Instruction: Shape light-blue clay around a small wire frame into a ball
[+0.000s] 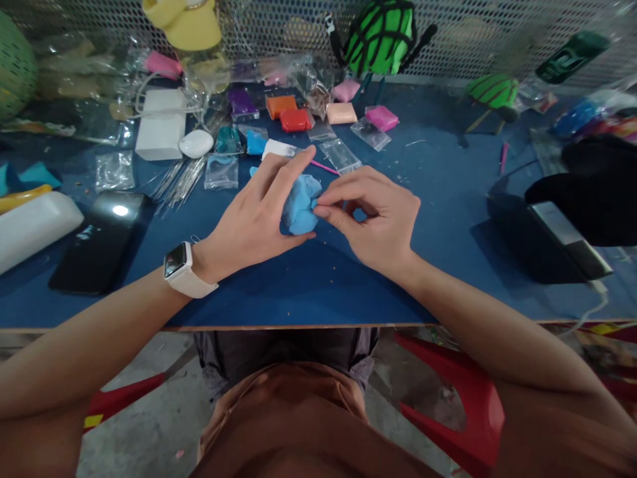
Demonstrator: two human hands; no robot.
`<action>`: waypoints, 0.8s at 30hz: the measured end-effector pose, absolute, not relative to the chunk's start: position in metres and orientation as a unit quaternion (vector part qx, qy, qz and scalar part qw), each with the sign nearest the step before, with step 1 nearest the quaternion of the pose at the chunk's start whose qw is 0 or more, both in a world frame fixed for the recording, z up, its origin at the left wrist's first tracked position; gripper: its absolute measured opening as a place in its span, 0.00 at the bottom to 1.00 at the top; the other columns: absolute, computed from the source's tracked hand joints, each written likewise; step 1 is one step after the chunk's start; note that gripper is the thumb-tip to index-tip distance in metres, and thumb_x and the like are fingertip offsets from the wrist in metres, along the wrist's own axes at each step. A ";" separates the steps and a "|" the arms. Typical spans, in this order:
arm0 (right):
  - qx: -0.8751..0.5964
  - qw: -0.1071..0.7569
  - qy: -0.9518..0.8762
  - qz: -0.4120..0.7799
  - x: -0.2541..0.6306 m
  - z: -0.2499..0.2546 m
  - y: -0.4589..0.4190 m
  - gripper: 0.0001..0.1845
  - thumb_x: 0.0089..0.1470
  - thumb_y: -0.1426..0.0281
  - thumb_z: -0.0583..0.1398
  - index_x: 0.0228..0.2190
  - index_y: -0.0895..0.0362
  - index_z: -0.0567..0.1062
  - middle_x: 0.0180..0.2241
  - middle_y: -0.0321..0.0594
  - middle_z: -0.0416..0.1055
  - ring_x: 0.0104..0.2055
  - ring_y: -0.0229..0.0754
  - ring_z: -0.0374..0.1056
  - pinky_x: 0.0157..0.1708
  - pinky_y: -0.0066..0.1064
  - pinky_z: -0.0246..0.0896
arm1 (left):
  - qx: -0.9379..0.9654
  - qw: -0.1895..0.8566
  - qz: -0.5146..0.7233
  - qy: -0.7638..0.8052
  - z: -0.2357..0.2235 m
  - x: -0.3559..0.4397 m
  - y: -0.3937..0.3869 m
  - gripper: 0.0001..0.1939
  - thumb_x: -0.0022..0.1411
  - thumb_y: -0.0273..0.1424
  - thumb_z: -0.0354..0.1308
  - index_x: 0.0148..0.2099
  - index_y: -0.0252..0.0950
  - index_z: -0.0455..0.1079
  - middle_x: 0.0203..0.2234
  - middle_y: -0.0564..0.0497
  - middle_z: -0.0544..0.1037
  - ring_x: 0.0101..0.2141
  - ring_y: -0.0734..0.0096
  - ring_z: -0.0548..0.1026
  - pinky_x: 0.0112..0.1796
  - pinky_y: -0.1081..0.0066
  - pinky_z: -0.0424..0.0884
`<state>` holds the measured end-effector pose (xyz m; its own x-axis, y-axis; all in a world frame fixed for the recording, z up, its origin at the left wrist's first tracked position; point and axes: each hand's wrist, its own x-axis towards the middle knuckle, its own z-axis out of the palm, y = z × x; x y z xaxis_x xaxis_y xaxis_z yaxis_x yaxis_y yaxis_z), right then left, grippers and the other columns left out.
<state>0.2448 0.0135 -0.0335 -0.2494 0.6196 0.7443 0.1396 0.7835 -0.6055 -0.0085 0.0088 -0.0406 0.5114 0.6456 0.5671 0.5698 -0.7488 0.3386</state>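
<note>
A lump of light blue modelling clay [300,207] is held just above the blue table, with an uneven, folded surface. My left hand [256,209] wraps round its left side, thumb below and fingers over the top. At the clay's right edge, my right hand [381,216] pinches a small bit of the same blue clay between thumb and forefinger. Behind my left fingers lie a white packet [279,149] and a thin pink stick [324,167]. The far left side of the clay is partly hidden by my left hand.
Coloured clay packets, among them a red one [295,120] and a purple one [242,103], lie at the back. Thin wires [184,182] and a black phone [99,242] are to the left. A dark box-shaped object [542,232] stands right. Green striped figures [381,36] stand behind.
</note>
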 end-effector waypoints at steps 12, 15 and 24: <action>-0.326 0.487 -0.672 0.454 0.248 -0.039 0.022 0.40 0.61 0.33 0.77 0.60 0.43 0.79 0.52 0.42 0.85 0.53 0.53 0.84 0.46 0.44 0.88 | 0.868 -0.003 0.342 0.360 -0.022 0.000 -0.003 0.46 0.84 0.55 0.64 0.89 0.52 0.46 0.73 0.36 0.75 0.71 0.39 0.79 0.67 0.36 0.86; -0.313 0.440 -0.639 0.548 0.248 -0.041 0.026 0.45 0.58 0.35 0.80 0.64 0.44 0.77 0.47 0.40 0.87 0.48 0.53 0.86 0.46 0.47 0.89 | 0.880 -0.012 0.353 0.319 -0.023 0.000 0.000 0.44 0.85 0.51 0.65 0.88 0.48 0.46 0.72 0.32 0.76 0.69 0.39 0.81 0.63 0.39 0.87; -0.311 0.441 -0.647 0.539 0.247 -0.040 0.027 0.49 0.56 0.37 0.81 0.68 0.45 0.78 0.43 0.37 0.87 0.43 0.51 0.86 0.43 0.46 0.89 | 0.868 0.055 0.301 0.392 -0.018 0.004 -0.009 0.37 0.88 0.56 0.54 0.88 0.56 0.48 0.79 0.47 0.73 0.75 0.41 0.79 0.72 0.40 0.83</action>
<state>0.2474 0.0272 -0.0396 -0.4184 0.8774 0.2346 -0.0734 0.2248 -0.9716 0.0043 -0.0091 -0.0182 0.5117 0.7137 0.4784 0.6469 -0.6864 0.3321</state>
